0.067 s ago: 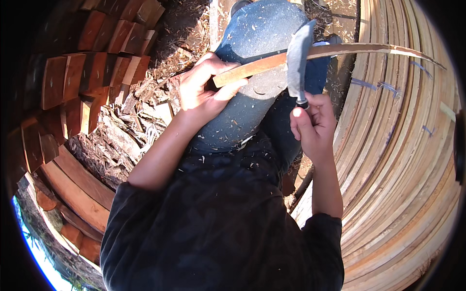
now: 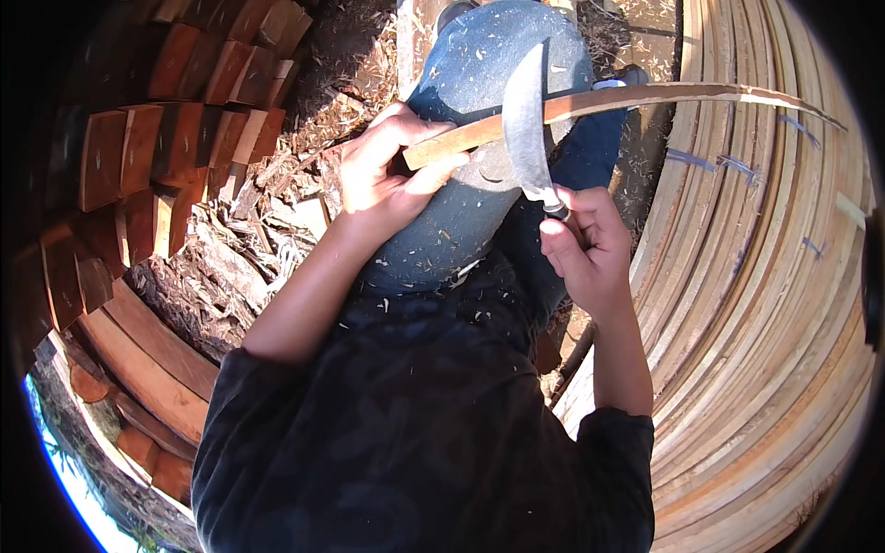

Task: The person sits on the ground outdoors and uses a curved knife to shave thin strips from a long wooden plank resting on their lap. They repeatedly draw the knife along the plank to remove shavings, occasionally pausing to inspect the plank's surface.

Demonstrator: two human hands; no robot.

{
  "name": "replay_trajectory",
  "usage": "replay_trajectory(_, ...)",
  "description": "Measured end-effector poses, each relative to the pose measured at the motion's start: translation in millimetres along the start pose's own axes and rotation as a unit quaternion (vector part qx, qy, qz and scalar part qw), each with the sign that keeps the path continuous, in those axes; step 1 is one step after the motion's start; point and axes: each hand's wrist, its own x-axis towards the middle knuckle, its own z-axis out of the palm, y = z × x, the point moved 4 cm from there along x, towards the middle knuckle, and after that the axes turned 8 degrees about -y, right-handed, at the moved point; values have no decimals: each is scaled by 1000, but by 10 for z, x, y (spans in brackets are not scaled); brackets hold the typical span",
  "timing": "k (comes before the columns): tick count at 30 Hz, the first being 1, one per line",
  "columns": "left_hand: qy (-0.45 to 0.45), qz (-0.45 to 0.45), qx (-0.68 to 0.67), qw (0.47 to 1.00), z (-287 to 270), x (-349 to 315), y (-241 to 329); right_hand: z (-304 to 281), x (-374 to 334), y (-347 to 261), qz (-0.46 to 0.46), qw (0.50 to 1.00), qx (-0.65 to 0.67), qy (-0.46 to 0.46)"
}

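Knife (image 2: pixel 525 120) across wooden strip (image 2: pixel 636 95), knee (image 2: pixel 479 60) beneath

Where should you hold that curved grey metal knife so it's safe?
Probably by its black handle, from the picture's lower right, as the bare right hand does: the handle points that way, while the broad curved grey metal blade reaches up across the long brown wooden strip.

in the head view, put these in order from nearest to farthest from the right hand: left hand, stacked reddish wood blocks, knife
1. Knife: its handle is in the right hand.
2. Left hand: to the left, gripping the left end of the wooden strip.
3. Stacked reddish wood blocks: far left, beyond the left hand.
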Motion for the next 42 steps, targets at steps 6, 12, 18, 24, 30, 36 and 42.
replay_trajectory(6, -4, 7, 13, 1000, -10, 9, 39, -81, -21, -42, 28, 998, 10, 48)
replay_trajectory(12, 5, -14, 1, 1000, 4, -16, 3, -160, -27, -10, 12, 996, 31, 86)
replay_trajectory(18, 0, -28, -5, 1000, -31, -16, 34, -12, -146, 66, 56, 960, 240, 130)
replay_trajectory(24, -44, -78, -65, 994, 1, 11, 272, 97, -217, 141, 7, 916, 343, 206)
replay_trajectory(30, -150, -136, -20, 979, 218, -300, 763, -135, -96, 69, -27, 899, 275, 339)
replay_trajectory(36, -347, -140, 101, 922, 416, -287, 987, -70, -259, 87, -143, 837, 433, 302)
replay_trajectory(42, -666, -142, -13, 732, 499, 242, 1205, -116, -559, 205, -46, 825, 440, 352)
